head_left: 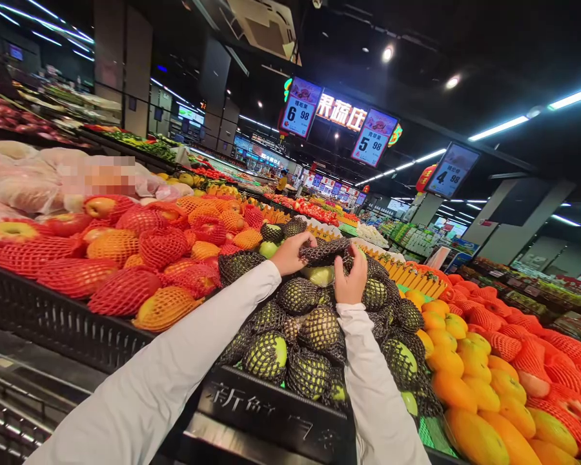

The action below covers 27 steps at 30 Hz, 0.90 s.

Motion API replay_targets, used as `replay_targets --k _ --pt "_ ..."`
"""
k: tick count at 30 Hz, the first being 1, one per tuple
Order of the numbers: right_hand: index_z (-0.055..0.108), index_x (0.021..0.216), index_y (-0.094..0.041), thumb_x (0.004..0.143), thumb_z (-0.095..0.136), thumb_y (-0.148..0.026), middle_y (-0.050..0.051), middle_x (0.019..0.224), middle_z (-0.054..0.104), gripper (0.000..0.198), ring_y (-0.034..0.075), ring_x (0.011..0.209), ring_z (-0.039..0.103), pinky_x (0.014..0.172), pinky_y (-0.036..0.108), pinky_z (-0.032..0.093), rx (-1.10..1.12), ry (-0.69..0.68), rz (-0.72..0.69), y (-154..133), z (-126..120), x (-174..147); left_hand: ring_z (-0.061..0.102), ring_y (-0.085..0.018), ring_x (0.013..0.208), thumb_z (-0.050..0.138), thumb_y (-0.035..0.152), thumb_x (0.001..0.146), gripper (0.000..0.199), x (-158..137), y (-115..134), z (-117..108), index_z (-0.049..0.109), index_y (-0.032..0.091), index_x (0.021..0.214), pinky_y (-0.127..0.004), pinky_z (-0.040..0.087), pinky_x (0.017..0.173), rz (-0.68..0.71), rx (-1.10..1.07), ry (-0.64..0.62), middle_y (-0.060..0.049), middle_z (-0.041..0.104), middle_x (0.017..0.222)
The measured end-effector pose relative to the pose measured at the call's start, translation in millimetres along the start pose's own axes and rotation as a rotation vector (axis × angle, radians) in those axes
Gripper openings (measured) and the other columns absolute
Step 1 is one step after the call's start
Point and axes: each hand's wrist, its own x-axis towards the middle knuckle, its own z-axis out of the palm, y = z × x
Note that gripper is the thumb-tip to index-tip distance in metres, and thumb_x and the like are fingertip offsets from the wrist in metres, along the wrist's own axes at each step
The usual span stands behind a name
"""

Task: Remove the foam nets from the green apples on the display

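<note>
Black mesh sleeve (326, 250) lies just right of the frame's centre, its ends pinched by the left hand (292, 254) and the right hand (350, 276), probably to hold it stretched; it spans the gap between their fingertips, above netted green fruit (266, 357), likely sleeved against bruising.

Left hand (293, 255) and right hand (350, 276) pinch a dark net (325, 250) above black-netted green fruit (307, 373), with netted apples (163, 248) left, orange fruit (445, 353) right.

Black mesh sleeve (326, 249) in the grip — green fruits (280, 351) in black diamond netting (308, 373) below, yellow-orange fruits (446, 352) rightward.
</note>
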Motion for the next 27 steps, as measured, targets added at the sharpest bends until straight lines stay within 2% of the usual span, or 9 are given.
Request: replay_targets --k 4,7,10,12,14,18,23,25,27 --pt "0.059 0.115 -0.013 0.091 0.056 -0.039 0.012 0.105 0.067 0.036 0.023 0.095 0.060 0.086 0.038 0.048 -0.033 -0.009 -0.049 1.5 1.9 -0.4 0.059 -0.019 0.081 0.068 0.038 0.080 0.028 -0.1 1.0 1.8 0.056 0.018 0.095 -0.029 0.046 0.072 -0.092 0.044 0.033 -0.004 0.062 0.089" --pt "0.061 0.100 -0.015 0.090 0.056 -0.037 0.008 0.092 0.066 0.024 0.021 0.083 0.060 0.079 0.035 0.048 -0.034 0.045 -0.022 -1.1 0.5 0.3 0.059 -0.017 0.076 0.070 0.038 0.078 0.033 0.4 -0.1 3.2 0.055 0.018 0.099 -0.026 0.045 0.062 -0.211 0.058 0.126 -0.004 0.062 0.092" --pt "0.056 0.094 -0.017 0.088 0.056 -0.039 0.007 0.087 0.063 0.023 0.020 0.079 0.058 0.076 0.033 0.048 -0.016 0.137 0.084 -5.4 -1.7 0.3 0.058 -0.015 0.075 0.070 0.036 0.077 0.032 1.1 -0.9 4.5 0.052 0.018 0.097 -0.022 0.043 0.054 -0.302 -0.001 0.220 -0.004 0.061 0.093" --pt "0.054 0.094 -0.017 0.087 0.056 -0.042 0.007 0.085 0.061 0.025 0.020 0.075 0.058 0.072 0.033 0.048 -0.006 0.181 0.152 -7.4 -2.6 -0.3 0.058 -0.015 0.077 0.069 0.034 0.077 0.028 1.4 -0.3 5.3 0.053 0.018 0.094 -0.022 0.044 0.054 -0.294 -0.034 0.210 -0.004 0.060 0.093" --pt "0.052 0.094 -0.018 0.085 0.056 -0.041 0.006 0.083 0.060 0.025 0.020 0.073 0.058 0.070 0.033 0.048 0.002 0.175 0.170 -8.0 -3.0 -1.2 0.057 -0.015 0.076 0.068 0.034 0.079 0.024 1.3 1.1 6.0 0.056 0.017 0.091 -0.022 0.044 0.054 -0.252 -0.042 0.140 -0.004 0.060 0.093" --pt "0.053 0.098 -0.018 0.083 0.055 -0.033 0.006 0.086 0.062 0.021 0.020 0.078 0.060 0.074 0.033 0.050 0.048 0.109 0.073 -7.0 -3.1 -2.8 0.057 -0.017 0.077 0.064 0.039 0.084 0.023 0.4 3.2 6.0 0.060 0.016 0.083 -0.026 0.046 0.059 -0.131 0.034 0.015 -0.005 0.057 0.084" --pt "0.058 0.102 -0.017 0.086 0.054 -0.027 0.007 0.088 0.064 0.018 0.020 0.078 0.061 0.072 0.033 0.050 0.091 0.046 -0.123 -7.2 -4.9 -3.4 0.059 -0.020 0.084 0.066 0.034 0.083 0.021 -0.2 -0.6 6.3 0.067 0.015 0.091 -0.031 0.051 0.072 -0.088 0.070 0.001 -0.007 0.062 0.089" --pt "0.059 0.102 -0.018 0.088 0.054 -0.026 0.007 0.087 0.063 0.017 0.019 0.078 0.060 0.070 0.032 0.050 0.121 0.024 -0.188 -7.9 -6.4 -3.2 0.061 -0.020 0.088 0.065 0.029 0.082 0.014 -0.2 -1.3 7.0 0.069 0.015 0.086 -0.032 0.052 0.075 -0.094 0.047 0.001 -0.007 0.064 0.091" --pt "0.059 0.102 -0.018 0.090 0.053 -0.025 0.007 0.088 0.063 0.016 0.019 0.080 0.059 0.070 0.032 0.049 0.160 -0.002 -0.215 -8.3 -7.9 -2.8 0.061 -0.019 0.086 0.064 0.027 0.081 0.013 -0.2 0.0 7.9 0.068 0.015 0.080 -0.030 0.052 0.071 -0.116 0.025 0.005 -0.007 0.064 0.089"
